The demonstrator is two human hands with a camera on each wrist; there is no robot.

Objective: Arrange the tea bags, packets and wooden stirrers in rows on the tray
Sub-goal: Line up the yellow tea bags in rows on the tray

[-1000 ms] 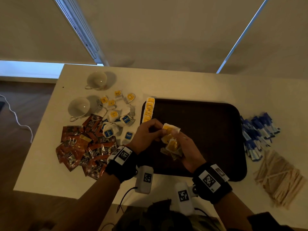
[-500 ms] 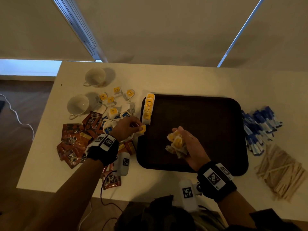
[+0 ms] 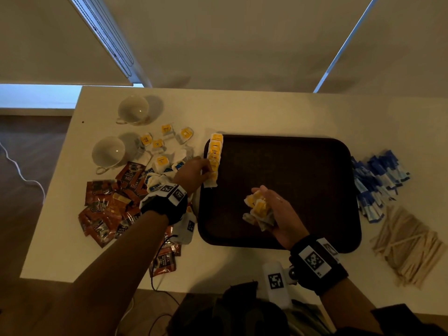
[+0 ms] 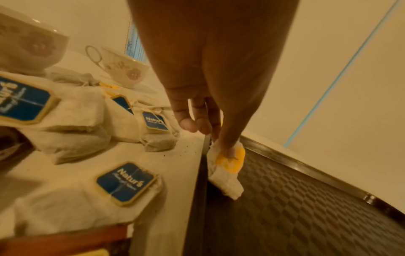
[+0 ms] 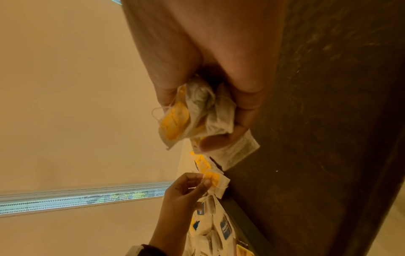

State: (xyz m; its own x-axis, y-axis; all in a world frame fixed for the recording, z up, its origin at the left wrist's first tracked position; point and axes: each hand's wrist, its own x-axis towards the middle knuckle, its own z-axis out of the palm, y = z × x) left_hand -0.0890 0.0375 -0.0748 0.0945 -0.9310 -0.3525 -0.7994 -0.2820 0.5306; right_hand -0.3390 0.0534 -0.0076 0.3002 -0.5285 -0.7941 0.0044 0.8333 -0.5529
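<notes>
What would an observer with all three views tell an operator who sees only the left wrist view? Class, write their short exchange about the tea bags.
Operator: What is the right hand doing?
Observer: The right hand grips a bunch of yellow-tagged tea bags above the tray.
Operator: Does anything lie beyond the single tea bag that the left hand holds?
Observer: Yes, a row of tea bags along the tray's left edge, further from the person.

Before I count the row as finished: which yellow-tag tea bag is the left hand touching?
The nearest-end tea bag of the tray's left-edge row, under the left hand.
</notes>
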